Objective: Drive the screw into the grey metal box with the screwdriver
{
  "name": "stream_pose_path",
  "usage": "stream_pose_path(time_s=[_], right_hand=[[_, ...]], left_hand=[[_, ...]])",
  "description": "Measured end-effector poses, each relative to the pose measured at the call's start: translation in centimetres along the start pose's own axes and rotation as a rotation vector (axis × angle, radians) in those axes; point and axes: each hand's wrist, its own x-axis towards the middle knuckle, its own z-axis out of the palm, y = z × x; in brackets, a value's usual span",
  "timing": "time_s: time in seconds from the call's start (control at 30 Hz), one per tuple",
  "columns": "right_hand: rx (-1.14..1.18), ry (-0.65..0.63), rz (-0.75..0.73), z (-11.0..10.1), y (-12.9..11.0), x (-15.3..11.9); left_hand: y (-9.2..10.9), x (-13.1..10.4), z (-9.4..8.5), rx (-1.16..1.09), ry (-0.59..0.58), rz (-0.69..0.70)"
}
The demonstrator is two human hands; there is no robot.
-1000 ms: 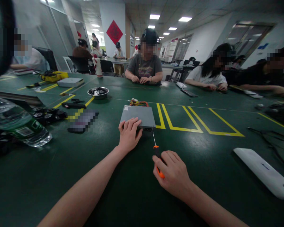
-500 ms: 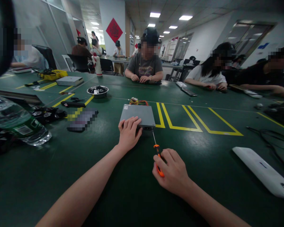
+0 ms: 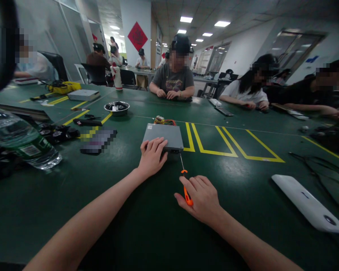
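Note:
A flat grey power supply unit (image 3: 173, 136) lies on the green table, its bundle of colored wires (image 3: 164, 121) at the far side. My left hand (image 3: 152, 156) holds the unit at its near left corner, fingers over the top and thumb at the near side. My right hand (image 3: 200, 195) has its fingers around the orange and black handle of a screwdriver (image 3: 188, 196), the thumb lifted off to the left. The thin shaft points up at the unit's near right corner. Whether its tip sits in a screw is too small to tell.
On the left are a water bottle (image 3: 22, 139), a phone (image 3: 98, 142) and a metal bowl (image 3: 116, 108) with dark parts. A white device (image 3: 307, 203) and black cables (image 3: 319, 165) lie right. Several people sit around the table, one (image 3: 173, 77) directly opposite.
My right thumb has moved away from the screwdriver handle, and the handle appears turned. The view has shifted slightly. My left hand stays on the power supply unit.

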Motion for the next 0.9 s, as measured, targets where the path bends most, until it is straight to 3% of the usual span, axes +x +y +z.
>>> stream_pose_path(time_s=[0.33,0.53,0.67,0.9], right_hand=[[-0.04,-0.07,-0.013,0.81,-0.36,-0.15],[-0.057,-0.029,-0.078,0.45,-0.18,-0.04],[-0.05,0.01,-0.044,0.22,-0.01,-0.25],[-0.075,-0.022,-0.072,0.42,-0.39,-0.14]], left_hand=[[-0.39,-0.11,0.58,0.01,0.038,0.017],[-0.52,-0.21,0.68,0.005,0.053,0.023],[-0.48,-0.22,0.68,0.006,0.055,0.023],[-0.47,-0.12,0.61,0.014,0.053,0.022]])
